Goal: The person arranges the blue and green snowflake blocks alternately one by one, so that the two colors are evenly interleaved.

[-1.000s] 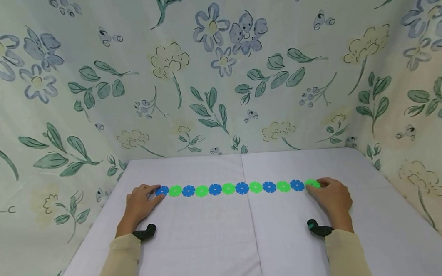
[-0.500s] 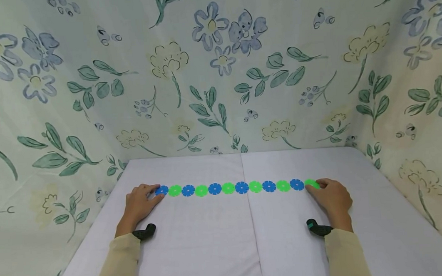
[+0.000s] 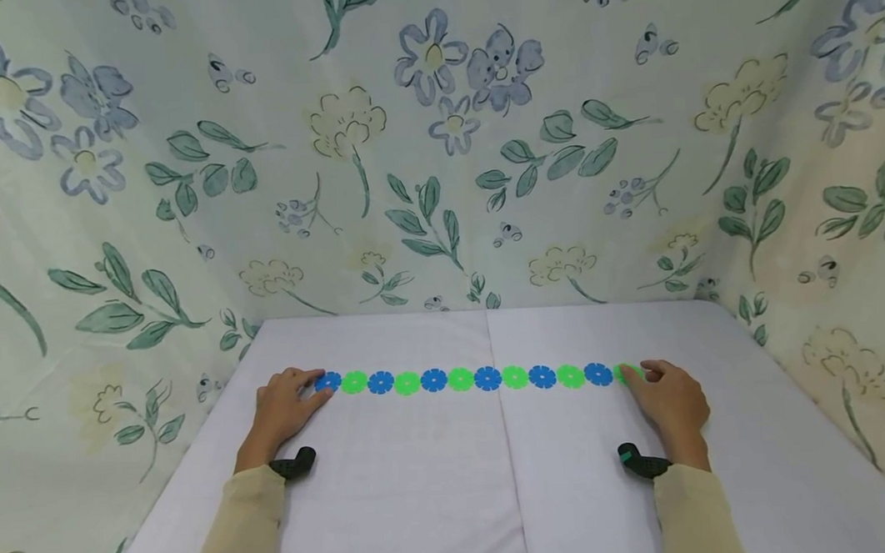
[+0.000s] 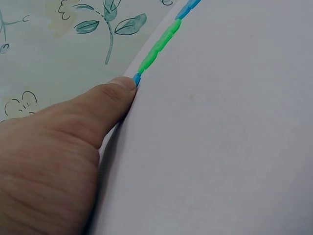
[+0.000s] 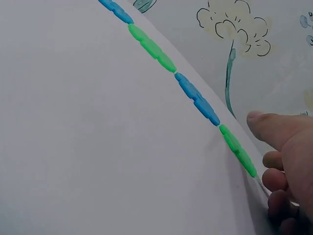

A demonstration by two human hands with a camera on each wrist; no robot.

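Note:
A straight row of flat, notched flower-shaped discs, blue and green in turn, lies on the white cloth in the head view. My left hand [image 3: 282,408] is at the left end, thumb and forefinger pinching the end blue disc [image 3: 329,382]. In the left wrist view the thumb [image 4: 120,88] covers most of that disc. At the opposite end, my right hand [image 3: 672,398] hovers beside the last green disc [image 5: 238,151]. The right wrist view shows the thumb [image 5: 274,128] raised off this disc, with the other fingers curled loosely below and nothing held.
White cloth [image 3: 393,488] covers the table, with a crease running from back to front. A floral curtain [image 3: 438,185] rises behind the table and along both sides. A dark wrist-worn device [image 3: 295,464] sits by each sleeve cuff.
My right thumb and fingers have loosened from the end green disc and drawn slightly right. The left hand keeps its pinch, and the row keeps its place; the head view has shifted a little.

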